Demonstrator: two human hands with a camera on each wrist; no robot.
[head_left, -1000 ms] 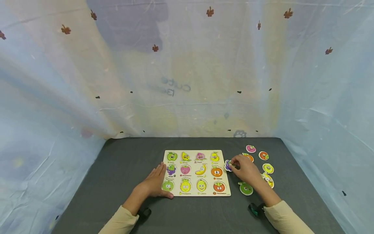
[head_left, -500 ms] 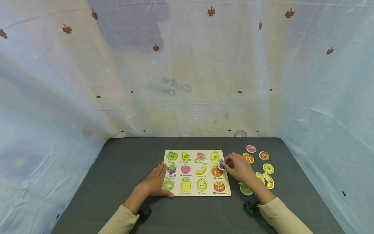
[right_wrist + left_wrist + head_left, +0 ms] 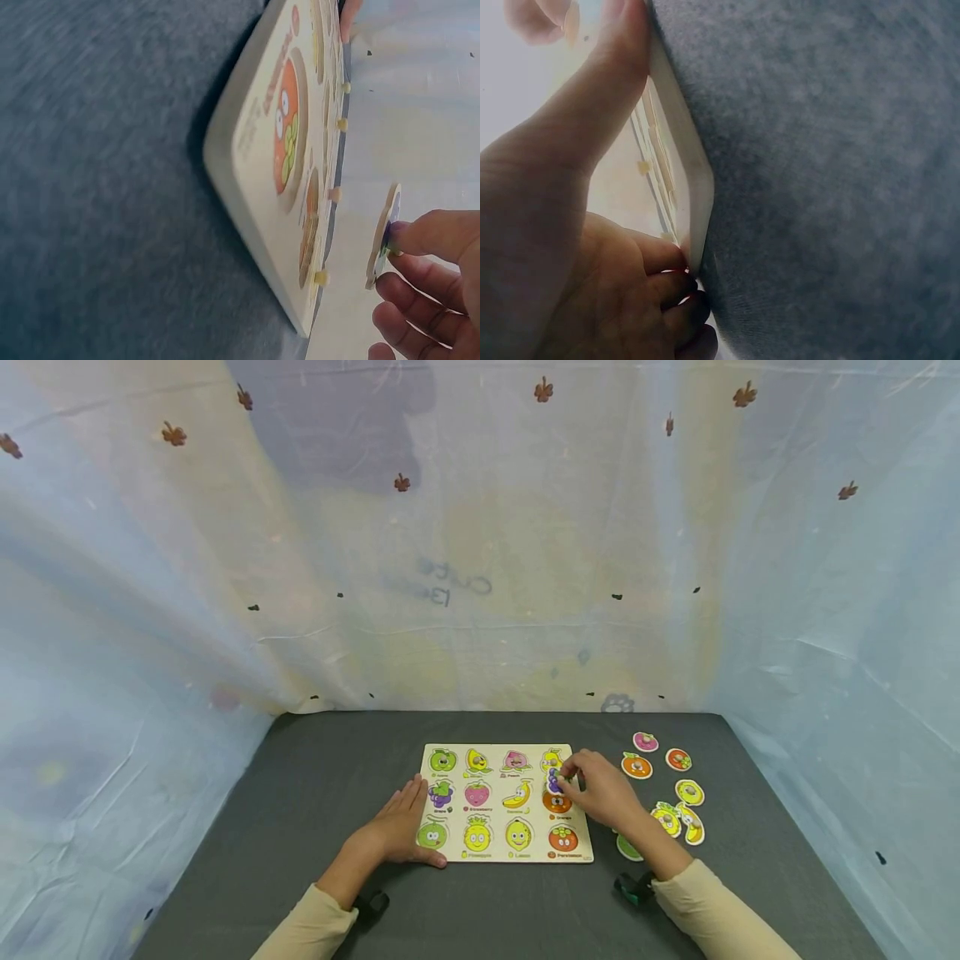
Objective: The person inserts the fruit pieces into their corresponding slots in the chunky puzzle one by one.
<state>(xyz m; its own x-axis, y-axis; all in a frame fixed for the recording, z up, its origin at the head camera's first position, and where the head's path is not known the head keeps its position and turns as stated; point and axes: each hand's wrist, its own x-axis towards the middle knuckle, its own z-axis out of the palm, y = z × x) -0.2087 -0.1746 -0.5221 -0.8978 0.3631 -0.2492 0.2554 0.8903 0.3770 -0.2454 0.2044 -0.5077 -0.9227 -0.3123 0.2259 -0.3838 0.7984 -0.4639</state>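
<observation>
A wooden fruit puzzle board (image 3: 497,816) lies flat on the dark table. My left hand (image 3: 392,829) rests at its near left corner, fingers straight along the left edge and thumb at the near edge; the left wrist view shows the board's rim (image 3: 697,180) beside them. My right hand (image 3: 606,792) pinches a purple grape puzzle piece (image 3: 554,782) between thumb and fingers. In the right wrist view the grape piece (image 3: 384,236) is tilted on edge and held above the board. It hides part of the printed pear and orange from the head camera.
Right of the board lie several loose pieces: pink (image 3: 645,742), persimmon (image 3: 678,760), orange (image 3: 637,766), round yellow (image 3: 689,792), pineapple (image 3: 666,817), banana (image 3: 692,825) and a partly hidden green one (image 3: 628,847). Small knobs (image 3: 335,194) stand up along the board's far row.
My right hand has carried the grape piece leftward from beside the board to over its right column. The left hand has stayed in place.
</observation>
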